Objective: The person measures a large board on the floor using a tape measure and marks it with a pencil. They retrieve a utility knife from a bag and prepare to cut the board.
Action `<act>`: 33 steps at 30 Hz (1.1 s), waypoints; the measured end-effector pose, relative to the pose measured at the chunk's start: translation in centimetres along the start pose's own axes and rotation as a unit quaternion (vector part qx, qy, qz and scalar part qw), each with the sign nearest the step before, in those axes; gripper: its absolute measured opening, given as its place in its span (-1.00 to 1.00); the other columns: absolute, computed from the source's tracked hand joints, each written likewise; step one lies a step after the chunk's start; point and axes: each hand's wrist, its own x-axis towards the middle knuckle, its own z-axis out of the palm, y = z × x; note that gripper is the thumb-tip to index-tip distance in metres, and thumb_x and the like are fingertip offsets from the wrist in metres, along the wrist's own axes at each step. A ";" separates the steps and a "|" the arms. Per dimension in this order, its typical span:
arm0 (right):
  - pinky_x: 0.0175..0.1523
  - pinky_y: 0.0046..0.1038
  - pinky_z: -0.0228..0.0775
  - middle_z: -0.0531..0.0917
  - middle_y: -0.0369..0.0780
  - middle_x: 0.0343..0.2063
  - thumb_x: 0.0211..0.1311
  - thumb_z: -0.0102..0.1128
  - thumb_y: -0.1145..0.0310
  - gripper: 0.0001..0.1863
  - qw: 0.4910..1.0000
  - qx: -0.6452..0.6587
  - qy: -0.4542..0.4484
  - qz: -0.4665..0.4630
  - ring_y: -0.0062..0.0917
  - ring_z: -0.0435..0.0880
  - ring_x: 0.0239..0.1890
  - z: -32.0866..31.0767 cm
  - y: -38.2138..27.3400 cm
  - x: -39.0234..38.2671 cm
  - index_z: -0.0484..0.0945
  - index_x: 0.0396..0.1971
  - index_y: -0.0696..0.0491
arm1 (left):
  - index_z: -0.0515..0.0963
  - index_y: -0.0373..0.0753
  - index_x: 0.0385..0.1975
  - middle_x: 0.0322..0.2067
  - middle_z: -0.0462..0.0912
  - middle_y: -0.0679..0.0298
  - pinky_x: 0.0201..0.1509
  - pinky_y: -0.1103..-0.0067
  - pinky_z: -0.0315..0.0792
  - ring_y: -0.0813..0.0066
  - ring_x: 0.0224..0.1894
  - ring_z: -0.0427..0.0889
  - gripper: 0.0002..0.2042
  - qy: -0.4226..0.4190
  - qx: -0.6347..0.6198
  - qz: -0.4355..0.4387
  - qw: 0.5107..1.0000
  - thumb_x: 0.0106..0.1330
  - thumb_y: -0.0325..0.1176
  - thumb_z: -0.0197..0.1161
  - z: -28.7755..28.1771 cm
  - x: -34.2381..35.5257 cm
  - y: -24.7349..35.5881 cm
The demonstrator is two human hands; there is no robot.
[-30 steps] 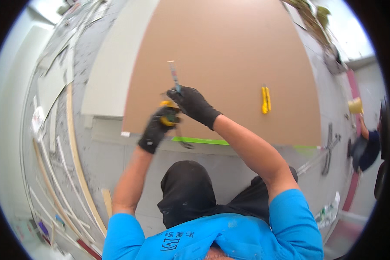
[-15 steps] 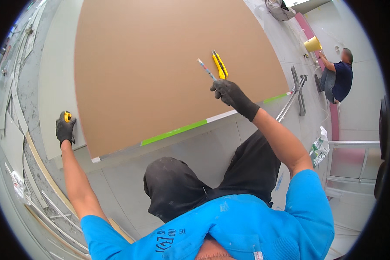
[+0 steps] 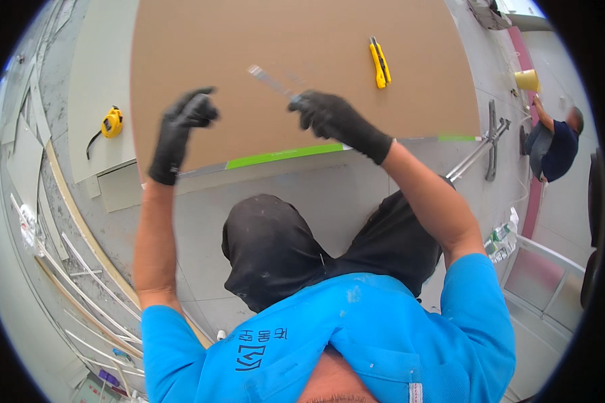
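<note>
Your right hand, in a black glove, is closed around one end of a thin, pale, blurred strip-shaped tool, which projects up and left from your fingers over the large brown flat board. Your left hand, also gloved, holds nothing, fingers loosely curled. A yellow utility knife lies beyond your right fingers; a yellow tape measure lies left of your left fingers.

Over a brown board lying on the floor, the gloved right hand grips a thin pale strip slanting up-left from its fingers, the gloved left hand hangs empty left of them, and a yellow utility knife lies beyond, up-right.
</note>
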 end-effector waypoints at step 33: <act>-0.33 -0.64 0.43 0.55 -0.31 -0.47 0.48 0.05 0.32 -0.75 0.825 -0.293 0.292 -0.385 -0.72 0.52 -0.47 -10.1 -5.9 -14.5 0.59 -0.08 0.17 | 0.50 -0.20 -0.11 -0.54 0.67 0.16 -0.62 0.63 0.43 0.48 -0.62 0.62 -0.67 -0.132 0.115 0.549 0.817 0.33 -0.09 0.27 8.5 -5.7 17.6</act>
